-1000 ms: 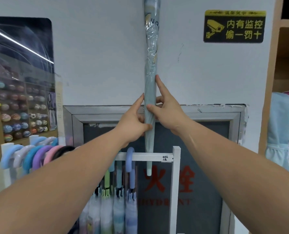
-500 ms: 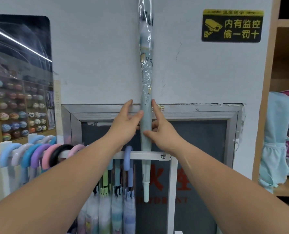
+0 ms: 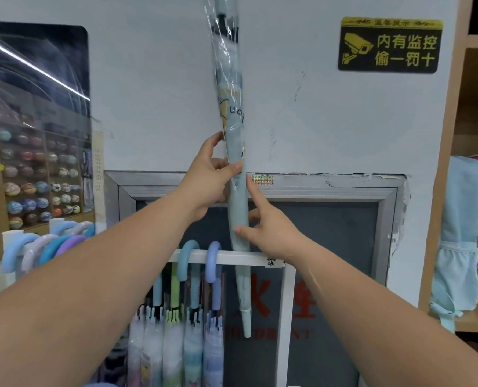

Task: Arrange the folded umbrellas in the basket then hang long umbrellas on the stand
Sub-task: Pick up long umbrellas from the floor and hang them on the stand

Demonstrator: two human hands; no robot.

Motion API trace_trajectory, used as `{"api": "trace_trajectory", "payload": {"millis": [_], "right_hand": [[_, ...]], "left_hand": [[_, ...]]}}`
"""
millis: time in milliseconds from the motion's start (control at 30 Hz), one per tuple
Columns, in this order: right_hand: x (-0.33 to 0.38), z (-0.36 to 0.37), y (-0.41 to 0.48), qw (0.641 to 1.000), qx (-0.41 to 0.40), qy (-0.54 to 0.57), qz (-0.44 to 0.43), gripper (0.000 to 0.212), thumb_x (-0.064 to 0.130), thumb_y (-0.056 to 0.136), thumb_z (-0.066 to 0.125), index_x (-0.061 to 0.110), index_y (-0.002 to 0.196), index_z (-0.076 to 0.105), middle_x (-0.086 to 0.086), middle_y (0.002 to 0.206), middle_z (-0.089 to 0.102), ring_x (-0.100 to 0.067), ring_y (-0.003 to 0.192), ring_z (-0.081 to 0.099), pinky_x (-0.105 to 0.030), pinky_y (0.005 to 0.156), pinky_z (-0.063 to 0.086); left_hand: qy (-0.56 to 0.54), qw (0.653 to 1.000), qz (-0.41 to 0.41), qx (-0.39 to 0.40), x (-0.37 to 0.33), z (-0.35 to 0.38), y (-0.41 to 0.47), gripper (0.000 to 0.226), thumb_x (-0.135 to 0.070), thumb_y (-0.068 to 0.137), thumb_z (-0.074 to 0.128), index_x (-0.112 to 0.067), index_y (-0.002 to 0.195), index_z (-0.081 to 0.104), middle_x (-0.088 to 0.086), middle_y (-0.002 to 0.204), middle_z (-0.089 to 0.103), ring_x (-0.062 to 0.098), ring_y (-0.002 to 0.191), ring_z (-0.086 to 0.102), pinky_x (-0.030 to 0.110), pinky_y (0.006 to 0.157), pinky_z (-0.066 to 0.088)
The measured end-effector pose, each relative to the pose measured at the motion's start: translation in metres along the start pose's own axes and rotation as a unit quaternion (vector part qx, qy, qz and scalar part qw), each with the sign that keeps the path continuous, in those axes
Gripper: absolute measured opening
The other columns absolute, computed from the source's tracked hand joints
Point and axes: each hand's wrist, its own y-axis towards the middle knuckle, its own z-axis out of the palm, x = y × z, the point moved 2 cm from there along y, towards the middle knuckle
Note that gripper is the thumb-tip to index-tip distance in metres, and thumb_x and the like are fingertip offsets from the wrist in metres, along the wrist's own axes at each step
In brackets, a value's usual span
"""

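Observation:
A long pale blue umbrella [image 3: 232, 113] in a clear plastic sleeve stands nearly upright before the wall, tip down behind the white stand rail [image 3: 240, 258]. My left hand [image 3: 208, 181] grips its shaft from the left. My right hand [image 3: 268, 230] holds it lower down from the right, fingers spread along the fabric. Its handle runs out of the top of the view. Two long umbrellas [image 3: 193, 277] hang by blue curved handles on the rail, left of the tip.
More pastel curved handles [image 3: 45, 248] crowd the rail at the left. A grey framed hydrant cabinet [image 3: 344, 233] sits behind the stand. A wooden shelf with a pale blue backpack [image 3: 461, 238] stands at the right. A mirror [image 3: 34, 129] covers the left wall.
The umbrella has slid downward, so its tip now hangs well below the rail. My left hand moved up the shaft and my right hand dropped lower.

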Motion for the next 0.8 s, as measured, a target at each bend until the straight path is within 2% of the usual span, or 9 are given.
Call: {"api": "trace_trajectory", "payload": {"millis": [100, 200, 300, 400, 467, 533, 633, 733, 800], "right_hand": [[0.001, -0.003, 0.005, 0.996, -0.032, 0.088, 0.003, 0.076, 0.043, 0.094, 0.065, 0.052, 0.154, 0.018, 0.009, 0.113, 0.069, -0.001, 0.091, 0.064, -0.03, 0.087, 0.052], [0.007, -0.014, 0.017, 0.976, -0.119, 0.18, 0.028, 0.06, 0.05, 0.096, 0.058, 0.042, 0.151, 0.035, 0.013, 0.122, 0.068, -0.008, 0.115, 0.064, -0.043, 0.104, 0.05], [0.017, -0.023, 0.026, 0.968, -0.129, 0.214, 0.025, 0.054, 0.041, 0.098, 0.059, 0.042, 0.149, 0.04, 0.006, 0.121, 0.069, -0.012, 0.111, 0.067, -0.039, 0.099, 0.054], [0.025, -0.028, 0.03, 0.972, -0.118, 0.202, 0.004, 0.052, 0.03, 0.099, 0.061, 0.041, 0.146, 0.043, 0.0, 0.112, 0.072, -0.011, 0.099, 0.07, -0.024, 0.079, 0.054], [0.027, -0.031, 0.03, 0.974, -0.124, 0.191, -0.004, 0.056, 0.024, 0.099, 0.062, 0.039, 0.148, 0.041, -0.002, 0.108, 0.071, -0.01, 0.091, 0.07, -0.017, 0.07, 0.051], [0.025, -0.032, 0.03, 0.974, -0.131, 0.182, -0.008, 0.066, 0.02, 0.098, 0.063, 0.04, 0.153, 0.032, -0.003, 0.107, 0.071, -0.012, 0.087, 0.069, -0.016, 0.068, 0.054], [0.021, -0.03, 0.03, 0.975, -0.119, 0.185, -0.009, 0.08, 0.015, 0.096, 0.064, 0.043, 0.156, 0.02, -0.005, 0.11, 0.071, -0.019, 0.097, 0.072, -0.03, 0.083, 0.06], [0.012, -0.026, 0.027, 0.978, -0.091, 0.185, 0.004, 0.089, 0.01, 0.095, 0.065, 0.049, 0.155, 0.013, -0.005, 0.115, 0.071, -0.02, 0.099, 0.073, -0.046, 0.089, 0.06], [0.007, -0.022, 0.023, 0.981, -0.071, 0.181, 0.013, 0.094, 0.006, 0.093, 0.065, 0.051, 0.155, 0.009, -0.003, 0.121, 0.07, -0.02, 0.105, 0.071, -0.05, 0.092, 0.058]], "left_hand": [[-0.007, 1.0, -0.018, 0.016, 0.01, -0.001, -0.005, 0.063, -0.01, 0.095, 0.065, -0.036, 0.146, 0.037, 0.01, 0.105, 0.072, 0.026, 0.089, 0.074, 0.044, 0.065, 0.062], [0.002, 0.999, -0.024, 0.045, 0.022, 0.002, -0.011, 0.052, -0.011, 0.095, 0.065, -0.025, 0.14, 0.043, 0.013, 0.11, 0.073, 0.031, 0.094, 0.074, 0.053, 0.074, 0.062], [0.008, 0.996, -0.038, 0.085, 0.034, 0.007, -0.017, 0.049, -0.011, 0.094, 0.067, -0.023, 0.136, 0.044, 0.018, 0.109, 0.073, 0.035, 0.092, 0.074, 0.061, 0.08, 0.058], [0.016, 0.993, -0.046, 0.109, 0.044, 0.01, -0.022, 0.048, -0.011, 0.094, 0.068, -0.025, 0.134, 0.045, 0.019, 0.109, 0.073, 0.037, 0.095, 0.073, 0.06, 0.083, 0.058], [0.02, 0.992, -0.049, 0.114, 0.048, 0.012, -0.025, 0.048, -0.009, 0.093, 0.068, -0.025, 0.133, 0.046, 0.02, 0.109, 0.072, 0.037, 0.097, 0.072, 0.058, 0.082, 0.059], [0.027, 0.991, -0.054, 0.117, 0.052, 0.012, -0.026, 0.049, -0.009, 0.093, 0.068, -0.024, 0.134, 0.046, 0.022, 0.11, 0.071, 0.034, 0.095, 0.073, 0.052, 0.078, 0.061], [0.05, 0.989, -0.062, 0.122, 0.061, 0.01, -0.026, 0.054, -0.009, 0.092, 0.07, -0.025, 0.136, 0.045, 0.018, 0.105, 0.073, 0.025, 0.089, 0.074, 0.044, 0.074, 0.061], [0.089, 0.985, -0.063, 0.135, 0.066, 0.007, -0.027, 0.055, -0.012, 0.09, 0.072, -0.032, 0.134, 0.045, 0.015, 0.103, 0.075, 0.026, 0.096, 0.074, 0.051, 0.088, 0.059], [0.103, 0.984, -0.052, 0.135, 0.063, 0.005, -0.026, 0.054, -0.018, 0.09, 0.072, -0.035, 0.134, 0.045, 0.008, 0.103, 0.076, 0.022, 0.101, 0.072, 0.048, 0.091, 0.057]]}}
